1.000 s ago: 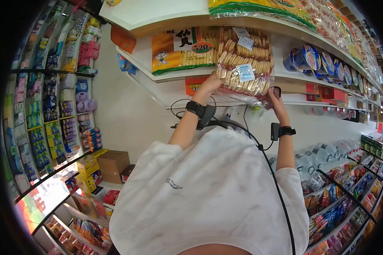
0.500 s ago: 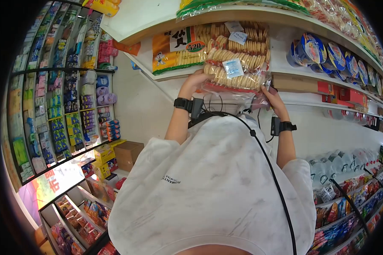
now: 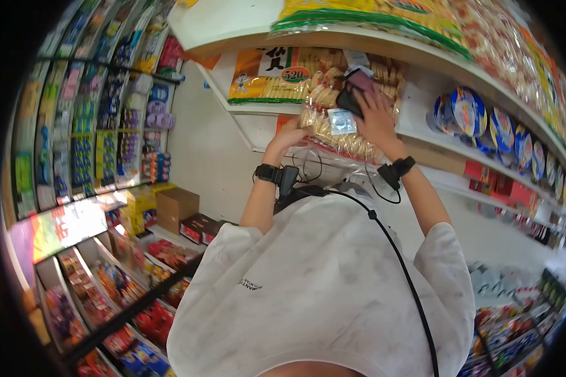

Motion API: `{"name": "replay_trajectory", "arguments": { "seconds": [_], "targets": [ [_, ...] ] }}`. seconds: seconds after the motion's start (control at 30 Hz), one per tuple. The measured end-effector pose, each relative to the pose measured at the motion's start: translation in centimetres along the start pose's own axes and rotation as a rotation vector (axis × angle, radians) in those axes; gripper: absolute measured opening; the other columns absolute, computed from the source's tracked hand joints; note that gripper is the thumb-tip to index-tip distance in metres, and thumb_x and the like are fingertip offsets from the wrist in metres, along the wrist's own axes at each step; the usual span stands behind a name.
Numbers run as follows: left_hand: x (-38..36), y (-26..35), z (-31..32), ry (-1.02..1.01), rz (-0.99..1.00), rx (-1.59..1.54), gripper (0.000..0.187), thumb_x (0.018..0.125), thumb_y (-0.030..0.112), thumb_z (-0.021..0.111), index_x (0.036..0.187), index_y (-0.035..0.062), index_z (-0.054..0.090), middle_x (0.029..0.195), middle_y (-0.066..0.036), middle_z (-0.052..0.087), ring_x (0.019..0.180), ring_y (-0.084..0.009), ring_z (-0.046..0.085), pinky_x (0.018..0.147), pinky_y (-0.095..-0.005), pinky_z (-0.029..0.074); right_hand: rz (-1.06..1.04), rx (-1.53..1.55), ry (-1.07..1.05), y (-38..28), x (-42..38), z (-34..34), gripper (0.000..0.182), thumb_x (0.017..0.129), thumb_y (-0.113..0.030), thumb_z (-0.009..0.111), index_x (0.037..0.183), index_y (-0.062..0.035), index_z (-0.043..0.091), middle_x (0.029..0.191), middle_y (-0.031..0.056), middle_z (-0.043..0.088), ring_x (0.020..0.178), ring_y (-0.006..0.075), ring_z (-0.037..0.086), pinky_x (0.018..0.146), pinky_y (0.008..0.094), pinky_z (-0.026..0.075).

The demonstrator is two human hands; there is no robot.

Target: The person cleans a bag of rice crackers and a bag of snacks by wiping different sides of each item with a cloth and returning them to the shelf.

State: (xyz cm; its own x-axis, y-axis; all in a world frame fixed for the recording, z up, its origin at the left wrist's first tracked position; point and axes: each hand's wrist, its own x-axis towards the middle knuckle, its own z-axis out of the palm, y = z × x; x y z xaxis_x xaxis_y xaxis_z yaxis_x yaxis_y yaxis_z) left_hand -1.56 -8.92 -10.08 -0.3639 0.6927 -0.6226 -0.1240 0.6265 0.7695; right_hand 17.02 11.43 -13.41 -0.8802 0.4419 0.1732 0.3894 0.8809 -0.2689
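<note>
Clear bags of round, pale crackers (image 3: 321, 129) lie stacked on the shelf in front of me, with a small white and blue packet (image 3: 341, 122) showing on the nearest one. My left hand (image 3: 289, 134) is closed at the left front edge of that bag. Over the bag's right part, my right hand (image 3: 376, 113) holds a folded purple and black piece that looks like cloth (image 3: 358, 85) against the plastic. To the left of the crackers is an orange and yellow noodle-like pack marked 520 (image 3: 264, 81).
An upper shelf (image 3: 358, 43) with more yellow and green packs overhangs the bags. Blue-lidded cups (image 3: 468, 112) stand to the right. Tall shelves of small goods (image 3: 94, 132) and a cardboard box (image 3: 177, 210) are at the left.
My right hand has moved from the bag's right edge up onto its top, bringing the purple and black cloth with it. My left hand stays at the bag's left edge.
</note>
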Motion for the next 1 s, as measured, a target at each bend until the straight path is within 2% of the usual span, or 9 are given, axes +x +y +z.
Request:
{"name": "replay_trajectory", "arguments": {
  "seconds": [0.1,0.2,0.3,0.43,0.53,0.63,0.73,0.83,1.0],
  "targets": [
    [1.9,-2.3,0.0,-0.001,0.130,0.063,0.050,0.093,0.018,0.063,0.139,0.0036,0.048,0.117,-0.011,0.065,0.100,-0.0190,0.066,0.081,-0.0352,0.058,0.121,0.001,0.153,5.3,6.3,5.3,0.066,0.091,-0.043,0.057,0.150,-0.0162,0.041,0.153,0.0169,0.041,0.146,0.0413,0.028,0.118,0.0552,0.025],
    [3.7,-4.9,0.1,0.065,0.165,0.135,0.053,0.090,0.019,0.065,0.137,0.0019,0.049,0.114,-0.011,0.066,0.099,-0.0192,0.067,0.080,-0.0339,0.058,0.280,-0.132,0.044,4.0,12.6,4.8,0.063,0.094,-0.046,0.053,0.148,-0.0139,0.043,0.152,0.0197,0.041,0.142,0.0422,0.033,0.116,0.0540,0.028],
    [4.3,-5.7,0.9,0.165,0.179,0.096,0.055,0.086,0.016,0.066,0.135,-0.0018,0.049,0.112,-0.017,0.067,0.097,-0.0259,0.068,0.082,-0.0355,0.055,0.212,0.188,-0.111,2.6,17.3,4.0,0.064,0.098,-0.048,0.046,0.147,-0.0071,0.042,0.153,0.0229,0.039,0.142,0.0412,0.035,0.114,0.0497,0.032],
    [4.2,-5.4,1.2,0.199,0.201,0.089,0.056,0.082,0.013,0.064,0.132,-0.0069,0.048,0.114,-0.028,0.065,0.103,-0.0377,0.066,0.088,-0.0419,0.052,-0.008,-0.064,0.174,4.7,22.0,7.3,0.062,0.097,-0.048,0.046,0.142,-0.0061,0.049,0.147,0.0241,0.046,0.134,0.0435,0.044,0.111,0.0481,0.036],
    [3.6,-5.2,1.7,0.257,0.265,0.029,0.053,0.078,0.011,0.061,0.124,-0.0115,0.050,0.107,-0.030,0.066,0.100,-0.0410,0.066,0.083,-0.0439,0.053,0.178,-0.136,-0.047,4.3,23.9,7.1,0.059,0.096,-0.046,0.050,0.142,-0.0080,0.051,0.144,0.0248,0.048,0.132,0.0430,0.046,0.109,0.0467,0.039],
    [4.5,-5.8,1.6,0.174,0.136,0.072,0.061,0.085,0.020,0.064,0.136,-0.0060,0.044,0.118,-0.031,0.063,0.110,-0.0394,0.063,0.091,-0.0415,0.050,-0.047,-0.091,-0.065,4.8,23.9,7.9,0.051,0.096,-0.038,0.054,0.138,-0.0095,0.054,0.141,0.0258,0.050,0.132,0.0430,0.046,0.109,0.0459,0.039],
    [5.2,-6.4,1.5,0.173,0.153,0.082,0.062,0.083,0.025,0.069,0.132,-0.0059,0.048,0.114,-0.030,0.064,0.100,-0.0371,0.067,0.084,-0.0404,0.053,-0.285,0.117,-0.061,3.5,21.1,7.2,0.042,0.095,-0.028,0.057,0.132,-0.0094,0.058,0.141,0.0245,0.049,0.133,0.0439,0.044,0.111,0.0460,0.037],
    [4.8,-5.6,-0.4,-0.075,0.101,0.130,0.067,0.080,0.036,0.074,0.128,-0.0056,0.053,0.110,-0.027,0.066,0.085,-0.0319,0.070,0.071,-0.0383,0.056,-0.344,0.180,-0.222,-1.0,16.4,4.4,0.049,0.088,-0.028,0.064,0.134,-0.0131,0.059,0.143,0.0217,0.048,0.138,0.0439,0.038,0.115,0.0501,0.031],
    [6.4,-7.9,-1.6,-0.197,0.014,0.108,0.079,0.075,0.056,0.075,0.126,-0.0011,0.056,0.107,-0.022,0.067,0.081,-0.0291,0.070,0.068,-0.0376,0.059,-0.511,0.043,-0.301,-9.9,8.8,-0.2,0.055,0.082,-0.018,0.066,0.137,-0.0172,0.056,0.142,0.0187,0.046,0.145,0.0440,0.025,0.119,0.0530,0.023]
  ]
}}
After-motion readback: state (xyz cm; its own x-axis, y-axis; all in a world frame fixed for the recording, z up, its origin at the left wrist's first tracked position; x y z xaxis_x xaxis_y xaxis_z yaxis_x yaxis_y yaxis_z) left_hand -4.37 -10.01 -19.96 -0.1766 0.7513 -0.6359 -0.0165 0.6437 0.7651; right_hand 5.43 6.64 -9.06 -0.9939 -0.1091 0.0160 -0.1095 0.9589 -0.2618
